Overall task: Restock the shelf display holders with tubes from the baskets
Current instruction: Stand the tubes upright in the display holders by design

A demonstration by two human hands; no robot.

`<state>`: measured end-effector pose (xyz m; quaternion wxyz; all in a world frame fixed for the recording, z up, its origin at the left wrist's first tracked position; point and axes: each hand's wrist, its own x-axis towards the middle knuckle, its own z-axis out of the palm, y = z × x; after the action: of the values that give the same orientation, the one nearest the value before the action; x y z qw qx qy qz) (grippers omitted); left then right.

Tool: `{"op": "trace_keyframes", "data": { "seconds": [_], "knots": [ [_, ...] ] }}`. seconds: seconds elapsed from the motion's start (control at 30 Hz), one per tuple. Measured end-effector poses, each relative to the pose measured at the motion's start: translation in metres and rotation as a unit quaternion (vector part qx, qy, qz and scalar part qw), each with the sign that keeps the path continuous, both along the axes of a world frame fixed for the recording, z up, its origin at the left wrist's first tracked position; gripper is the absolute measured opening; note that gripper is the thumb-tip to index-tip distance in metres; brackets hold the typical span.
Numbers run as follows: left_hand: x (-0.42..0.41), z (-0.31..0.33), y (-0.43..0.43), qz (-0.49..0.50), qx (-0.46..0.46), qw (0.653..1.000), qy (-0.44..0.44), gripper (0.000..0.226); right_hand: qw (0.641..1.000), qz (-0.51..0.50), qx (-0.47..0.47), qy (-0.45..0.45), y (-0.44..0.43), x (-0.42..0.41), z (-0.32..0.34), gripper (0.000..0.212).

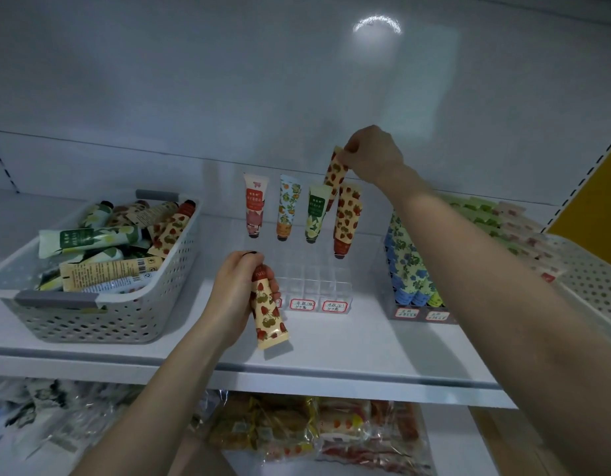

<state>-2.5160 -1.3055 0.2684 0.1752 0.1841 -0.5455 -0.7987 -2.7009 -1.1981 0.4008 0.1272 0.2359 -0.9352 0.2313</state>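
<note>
Right hand [372, 156]: fingers and thumb pinch the crimped top end of the raised tube [335, 173], nothing else in its grasp
Raised tube: strawberry print, hangs below the hand, long axis near upright with a slight lean, its lower end hidden behind the green tube [316, 214]
Key relation: the raised tube sits over the back right of the clear holder [311, 280], just beside the seated strawberry tube [347, 218]; the free slot seems to lie straight below the hand, so the move I expect is a short drop along the tube's own axis (cap first)
Left hand [235, 293]: curled round the spare tube [268, 310], cap end up in the fist, crimped end pointing down toward the shelf [331, 359] front
Nearer hand: the left is closer to the holder's bare front rows, the right to the back row
Supply: left basket [101, 314] well apart to the left, heaped with mixed tubes; right basket [592, 280] beyond the right forearm
</note>
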Motion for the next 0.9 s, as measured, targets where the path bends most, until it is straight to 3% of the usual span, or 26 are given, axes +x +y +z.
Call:
{"op": "trace_keyframes", "data": {
  "seconds": [0.17,0.5,0.73,0.9],
  "knots": [
    [0.002,-0.004,0.001,-0.007,0.006,1.0,-0.002,0.005,0.996,0.007,0.083,-0.012,-0.009,-0.001,-0.015,0.03],
    [0.001,-0.009,0.0,-0.006,0.001,1.0,-0.015,0.006,0.994,0.001,0.112,-0.006,-0.011,-0.007,-0.017,0.031],
    [0.0,-0.01,0.0,-0.002,0.0,1.0,-0.018,0.006,0.99,0.0,0.137,-0.012,-0.013,-0.012,-0.014,0.014],
    [0.001,-0.011,0.0,0.0,0.002,1.0,-0.02,0.006,0.99,-0.015,0.14,-0.01,-0.014,-0.012,-0.022,0.016]
  ]
}}
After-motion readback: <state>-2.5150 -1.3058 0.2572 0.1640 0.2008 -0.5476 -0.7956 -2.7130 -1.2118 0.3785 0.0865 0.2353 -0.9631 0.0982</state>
